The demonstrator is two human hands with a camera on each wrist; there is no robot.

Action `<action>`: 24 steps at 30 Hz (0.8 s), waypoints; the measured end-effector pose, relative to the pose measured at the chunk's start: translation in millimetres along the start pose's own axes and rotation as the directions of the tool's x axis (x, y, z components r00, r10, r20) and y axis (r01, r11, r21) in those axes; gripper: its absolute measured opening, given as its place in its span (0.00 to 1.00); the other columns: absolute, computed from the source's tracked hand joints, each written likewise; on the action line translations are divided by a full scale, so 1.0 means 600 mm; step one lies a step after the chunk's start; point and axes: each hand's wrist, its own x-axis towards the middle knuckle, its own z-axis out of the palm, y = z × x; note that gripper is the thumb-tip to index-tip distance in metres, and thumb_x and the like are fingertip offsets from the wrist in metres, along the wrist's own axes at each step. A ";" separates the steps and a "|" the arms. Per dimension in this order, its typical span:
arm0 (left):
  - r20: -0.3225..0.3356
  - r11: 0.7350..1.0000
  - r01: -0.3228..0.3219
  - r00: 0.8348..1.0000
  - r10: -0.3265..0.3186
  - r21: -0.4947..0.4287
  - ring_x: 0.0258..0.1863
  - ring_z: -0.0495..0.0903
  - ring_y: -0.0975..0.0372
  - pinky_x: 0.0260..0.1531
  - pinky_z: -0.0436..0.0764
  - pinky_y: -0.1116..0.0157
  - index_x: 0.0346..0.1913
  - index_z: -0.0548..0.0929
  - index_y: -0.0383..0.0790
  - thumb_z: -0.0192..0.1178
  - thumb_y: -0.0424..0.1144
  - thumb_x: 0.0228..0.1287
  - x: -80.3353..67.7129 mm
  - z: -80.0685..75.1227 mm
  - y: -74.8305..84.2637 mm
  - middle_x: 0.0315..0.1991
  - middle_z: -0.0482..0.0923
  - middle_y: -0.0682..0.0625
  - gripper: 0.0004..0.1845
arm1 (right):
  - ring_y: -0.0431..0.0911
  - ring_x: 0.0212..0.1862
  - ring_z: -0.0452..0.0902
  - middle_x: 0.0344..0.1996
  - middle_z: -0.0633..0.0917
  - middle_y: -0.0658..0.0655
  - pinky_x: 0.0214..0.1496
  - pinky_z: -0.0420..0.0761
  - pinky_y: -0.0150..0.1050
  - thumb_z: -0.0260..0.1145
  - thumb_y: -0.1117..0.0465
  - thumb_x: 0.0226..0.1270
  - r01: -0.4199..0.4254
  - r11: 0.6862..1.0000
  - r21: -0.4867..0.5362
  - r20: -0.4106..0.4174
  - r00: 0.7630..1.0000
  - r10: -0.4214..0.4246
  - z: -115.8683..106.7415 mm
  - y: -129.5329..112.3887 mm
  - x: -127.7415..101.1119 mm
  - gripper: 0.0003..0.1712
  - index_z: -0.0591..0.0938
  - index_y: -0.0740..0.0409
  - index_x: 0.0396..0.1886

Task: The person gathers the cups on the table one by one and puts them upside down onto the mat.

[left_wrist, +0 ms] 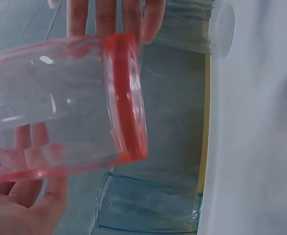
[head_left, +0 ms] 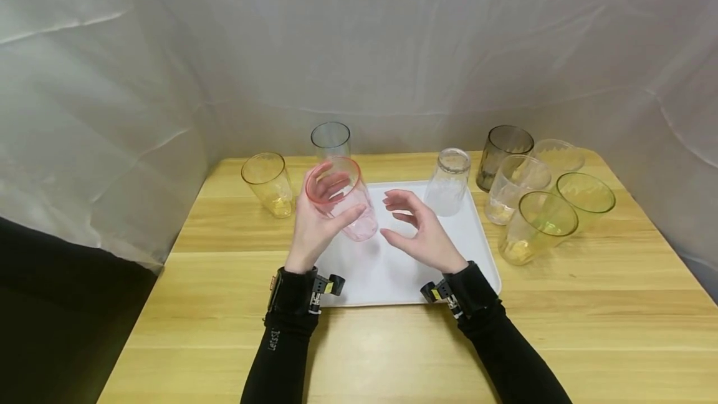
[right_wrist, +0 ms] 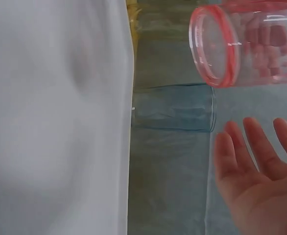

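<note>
My left hand (head_left: 314,226) grips a pink glass (head_left: 361,223) from its left side, thumb across the near wall and fingers round the far side. The glass is tilted, its rim up, above the white tray (head_left: 387,279). Facing it from the right, my right hand (head_left: 422,232) has its fingers apart and loosely bent, with a gap between fingertips and glass. In the right wrist view the pink glass (right_wrist: 266,49) appears beyond those fingers. A clear glass (head_left: 447,189) stands upside down at the tray's back right.
Left of the tray stands a yellow glass (head_left: 272,189); a bluish glass (head_left: 331,139) is behind the pink one. On the right are a dark grey glass (head_left: 493,158), clear glasses (head_left: 505,195), a green glass (head_left: 589,198) and another yellow glass (head_left: 524,242). A pale curtain (head_left: 392,61) hangs behind the table.
</note>
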 end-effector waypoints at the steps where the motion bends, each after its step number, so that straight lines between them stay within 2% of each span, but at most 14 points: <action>1: 0.010 1.000 -0.004 1.000 0.004 -0.006 0.64 0.77 0.45 0.66 0.78 0.53 0.72 0.61 0.34 0.70 0.20 0.49 -0.001 0.001 0.000 0.63 0.76 0.32 0.45 | 0.58 0.64 0.75 0.60 0.78 0.62 0.69 0.77 0.52 0.73 0.69 0.60 -0.005 1.000 -0.006 0.012 1.000 0.005 0.000 0.000 0.000 0.36 0.70 0.61 0.68; 5: 0.035 1.000 -0.021 0.999 0.022 -0.016 0.64 0.78 0.47 0.64 0.80 0.62 0.72 0.62 0.34 0.71 0.23 0.50 -0.004 0.005 -0.002 0.63 0.77 0.32 0.44 | 0.58 0.66 0.73 0.62 0.77 0.62 0.71 0.75 0.55 0.75 0.67 0.58 -0.018 0.999 -0.026 0.058 0.998 0.020 0.000 0.003 -0.001 0.41 0.67 0.59 0.70; 8: 0.046 0.998 -0.044 0.998 0.046 -0.040 0.64 0.79 0.54 0.67 0.78 0.55 0.71 0.62 0.33 0.73 0.29 0.52 -0.006 0.009 -0.004 0.63 0.76 0.30 0.44 | 0.57 0.66 0.73 0.62 0.77 0.62 0.71 0.74 0.58 0.76 0.66 0.57 -0.020 0.999 -0.036 0.082 0.996 0.023 0.001 0.006 -0.002 0.44 0.65 0.60 0.72; 11: 0.065 0.995 -0.056 0.996 0.061 -0.080 0.64 0.79 0.61 0.69 0.73 0.45 0.71 0.61 0.31 0.77 0.41 0.53 -0.007 0.015 -0.008 0.65 0.74 0.29 0.47 | 0.56 0.66 0.73 0.62 0.77 0.62 0.71 0.75 0.57 0.77 0.65 0.56 -0.020 0.999 -0.046 0.098 0.995 0.024 0.003 0.008 -0.002 0.46 0.65 0.59 0.73; 13: 0.080 0.994 -0.054 0.995 0.062 -0.098 0.64 0.78 0.63 0.70 0.71 0.43 0.71 0.60 0.30 0.78 0.50 0.52 -0.007 0.019 -0.011 0.66 0.73 0.28 0.51 | 0.55 0.66 0.73 0.62 0.77 0.61 0.70 0.76 0.55 0.78 0.64 0.55 -0.021 0.998 -0.053 0.103 0.994 0.026 0.004 0.009 -0.003 0.47 0.65 0.58 0.73; 16: 0.103 0.994 -0.047 0.993 0.057 -0.097 0.68 0.76 0.55 0.70 0.69 0.41 0.71 0.59 0.29 0.77 0.58 0.50 -0.007 0.026 -0.013 0.67 0.71 0.28 0.55 | 0.53 0.65 0.74 0.62 0.78 0.60 0.70 0.77 0.53 0.79 0.63 0.54 -0.015 0.997 -0.070 0.102 0.995 0.022 0.005 0.009 -0.003 0.47 0.66 0.58 0.72; 20: 0.126 0.998 -0.040 0.991 0.047 -0.055 0.71 0.70 0.43 0.71 0.72 0.48 0.71 0.59 0.31 0.75 0.63 0.49 -0.007 0.036 -0.017 0.69 0.71 0.31 0.57 | 0.50 0.61 0.77 0.60 0.80 0.57 0.64 0.80 0.51 0.81 0.62 0.51 -0.024 0.998 -0.059 0.100 0.995 0.030 0.009 0.009 -0.002 0.49 0.66 0.56 0.72; 23: 0.142 0.999 -0.032 0.989 0.037 -0.042 0.73 0.70 0.45 0.70 0.73 0.52 0.71 0.59 0.33 0.74 0.65 0.49 -0.008 0.042 -0.022 0.71 0.70 0.34 0.57 | 0.48 0.59 0.79 0.60 0.81 0.56 0.61 0.81 0.47 0.82 0.62 0.49 -0.033 0.999 -0.027 0.093 0.995 0.036 0.013 0.009 -0.002 0.50 0.66 0.53 0.72; 24: 0.146 0.998 -0.028 0.989 0.035 -0.048 0.73 0.69 0.45 0.71 0.72 0.50 0.72 0.59 0.34 0.74 0.64 0.49 -0.008 0.044 -0.023 0.72 0.69 0.35 0.57 | 0.48 0.58 0.79 0.60 0.81 0.56 0.61 0.81 0.47 0.82 0.62 0.49 -0.034 0.999 -0.025 0.085 0.996 0.036 0.015 0.011 -0.002 0.50 0.67 0.52 0.71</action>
